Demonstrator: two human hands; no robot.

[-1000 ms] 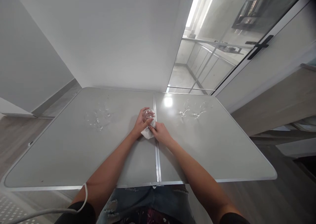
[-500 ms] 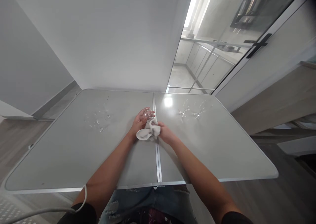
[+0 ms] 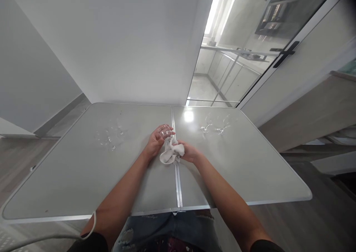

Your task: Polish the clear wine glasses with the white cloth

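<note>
My left hand [image 3: 154, 140] is closed around the bowl of a clear wine glass [image 3: 166, 131], just left of the table's centre seam. In my right hand [image 3: 189, 151] is a bunched white cloth [image 3: 171, 152], pressed against the lower part of the glass. The cloth covers the glass's stem and foot, so they are hidden. Both hands are close together, over the middle of the table.
The pale table [image 3: 228, 170] has a metal seam down its middle. Two clear stemmed glasses [image 3: 220, 128] stand at the right rear. Several more clear glasses [image 3: 109, 137] are on the left half. Behind are a white wall [image 3: 133, 44] and a glass door [image 3: 222, 74].
The cloth has shifted its folds and now wraps over the foot of the glass, which earlier showed as a pale disc. My right hand has turned slightly; my left hand still grips the bowl.
</note>
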